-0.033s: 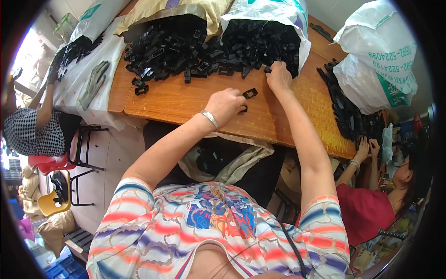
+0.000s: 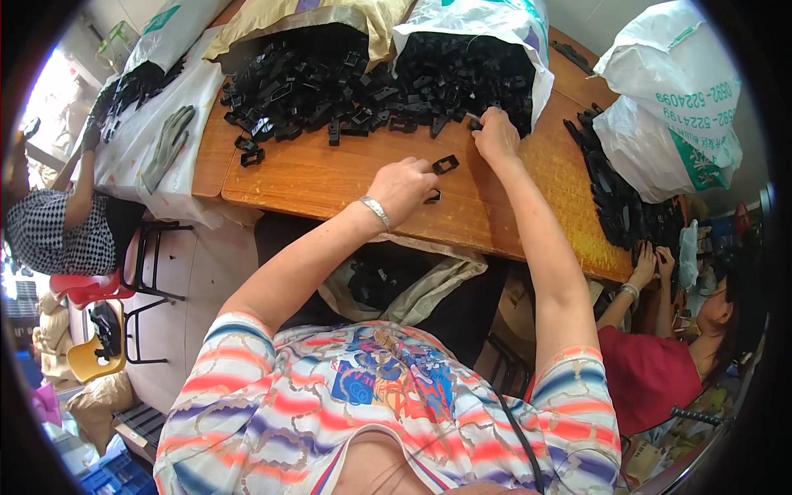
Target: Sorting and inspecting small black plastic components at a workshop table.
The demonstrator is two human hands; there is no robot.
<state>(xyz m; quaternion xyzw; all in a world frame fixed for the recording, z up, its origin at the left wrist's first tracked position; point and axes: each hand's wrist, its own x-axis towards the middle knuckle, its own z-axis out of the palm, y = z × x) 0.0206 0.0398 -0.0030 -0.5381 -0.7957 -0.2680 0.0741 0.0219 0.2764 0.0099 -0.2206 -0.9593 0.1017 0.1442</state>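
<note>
My left hand point(image 2: 402, 191), with a silver bracelet at the wrist, is closed over the wooden table near its front edge. A small black rectangular plastic frame point(image 2: 445, 164) juts out at its fingertips, and part of a second black plastic piece point(image 2: 433, 196) shows under the fingers. To the right and farther off, my right hand point(image 2: 497, 139) is closed at the mouth of a white sack point(image 2: 540, 82). A dark plastic piece point(image 2: 475, 124) shows at its thumb side; the fingers hide the rest. Many similar black plastic parts point(image 2: 297, 91) lie heaped just beyond.
A tan sack point(image 2: 388, 21) spills black parts onto the table point(image 2: 330, 177). Grey gloves point(image 2: 169, 148) lie on the white-covered table at left. An open cloth bag point(image 2: 445, 280) with black parts sits below the table edge. People work at left and right. White sacks point(image 2: 660, 99) stand at right.
</note>
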